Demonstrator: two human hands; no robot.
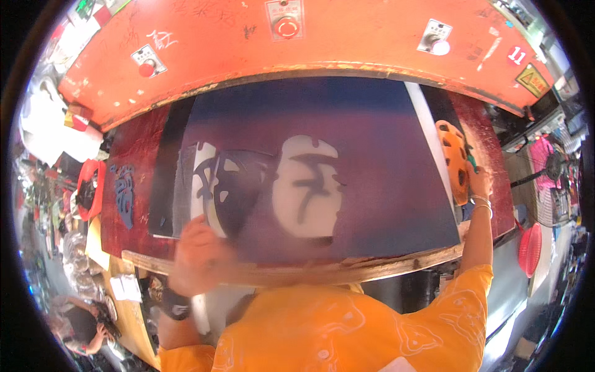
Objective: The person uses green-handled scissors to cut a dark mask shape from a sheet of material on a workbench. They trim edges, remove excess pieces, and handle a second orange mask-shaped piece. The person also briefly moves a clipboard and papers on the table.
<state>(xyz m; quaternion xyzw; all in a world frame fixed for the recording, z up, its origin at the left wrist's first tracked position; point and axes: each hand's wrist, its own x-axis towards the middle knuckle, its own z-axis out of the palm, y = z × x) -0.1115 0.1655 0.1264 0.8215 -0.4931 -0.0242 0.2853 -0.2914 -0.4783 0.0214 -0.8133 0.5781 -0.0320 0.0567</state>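
Observation:
A dark sheet (384, 186) lies in front of me with cut-out shapes showing pale material beneath. My left hand (201, 257) is blurred, its fingers curled at the near end of the left cut-out. A dark cut piece (238, 192) with small openings sits askew over that cut-out, its lower edge meeting my fingers, which seem to grip it. The other pale opening (307, 192) is to its right. At the right edge of the sheet my right hand (480, 185) is closed on the side of an orange cutting die (453, 162); a bit of green shows by the fingertips.
An orange machine beam (359, 43) with a red button (287, 27) spans the far side. Cut dark scraps (124, 195) lie on the red board (139, 155) at left. A red basket (92, 189) stands beyond. On the right are a fan (553, 167) and another red basket (528, 250).

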